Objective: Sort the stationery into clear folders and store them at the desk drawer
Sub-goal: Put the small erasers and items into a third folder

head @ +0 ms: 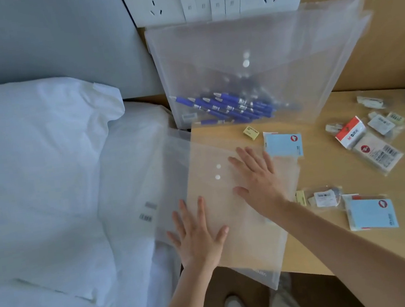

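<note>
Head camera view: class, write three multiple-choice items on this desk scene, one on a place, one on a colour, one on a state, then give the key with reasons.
1. Where do the pens lie?
A. inside the upright clear folder
B. on the pillow
C. in a hand

2. What colour are the pens?
A. red
B. blue
C. green

3. How are both hands on the flat folder?
A. fists
B. pinching a pen
C. fingers spread flat

Key: A, the pens show through the folder's wall; B, their barrels are blue; C, left hand and right hand press the flat folder with straight fingers.
</note>
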Demonstrator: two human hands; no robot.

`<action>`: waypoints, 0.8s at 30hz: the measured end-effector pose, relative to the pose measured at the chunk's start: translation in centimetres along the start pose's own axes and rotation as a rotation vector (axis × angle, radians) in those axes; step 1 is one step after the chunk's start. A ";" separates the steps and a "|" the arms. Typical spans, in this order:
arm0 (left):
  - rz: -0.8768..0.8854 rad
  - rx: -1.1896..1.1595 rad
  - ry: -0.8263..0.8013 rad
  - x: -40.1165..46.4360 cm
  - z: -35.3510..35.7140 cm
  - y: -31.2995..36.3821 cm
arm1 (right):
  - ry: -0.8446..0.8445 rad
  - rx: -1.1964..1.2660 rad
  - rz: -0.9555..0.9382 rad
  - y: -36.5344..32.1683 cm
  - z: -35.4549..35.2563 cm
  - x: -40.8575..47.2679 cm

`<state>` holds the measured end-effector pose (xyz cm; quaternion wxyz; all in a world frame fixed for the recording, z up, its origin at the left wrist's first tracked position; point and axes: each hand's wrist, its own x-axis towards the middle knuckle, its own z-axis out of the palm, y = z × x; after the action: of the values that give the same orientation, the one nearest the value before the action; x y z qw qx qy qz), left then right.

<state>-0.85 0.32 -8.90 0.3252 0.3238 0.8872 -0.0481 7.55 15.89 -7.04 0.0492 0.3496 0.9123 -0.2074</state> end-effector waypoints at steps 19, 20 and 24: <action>0.095 0.161 -0.057 0.4 -0.1 -2.2 | 0.354 0.100 -0.201 0.2 4.8 0.9; 0.097 0.165 -0.060 0.4 -0.1 -2.3 | 0.302 0.149 -0.116 0.0 4.4 0.9; 0.113 0.181 -0.051 0.4 -0.2 -2.3 | 0.113 0.230 0.093 -0.1 3.4 1.0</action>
<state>-2.63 -1.19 -9.26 0.3192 0.4001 0.8510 -0.1180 6.57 15.06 -10.34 -0.0330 0.4061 0.8667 -0.2879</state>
